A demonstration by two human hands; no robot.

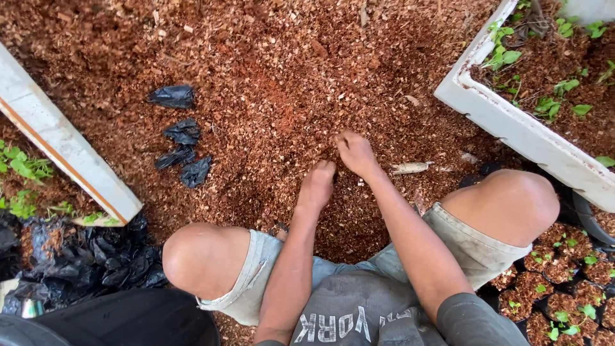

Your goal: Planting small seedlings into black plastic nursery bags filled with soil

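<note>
Both hands reach down between the knees into the heap of reddish-brown coir mulch (269,83) — the left hand (317,186) with fingers curled under into it, the right hand (356,154) cupped, fingertips dug in — while small black planting bags (179,136) lie flat just left, within reach.
</note>
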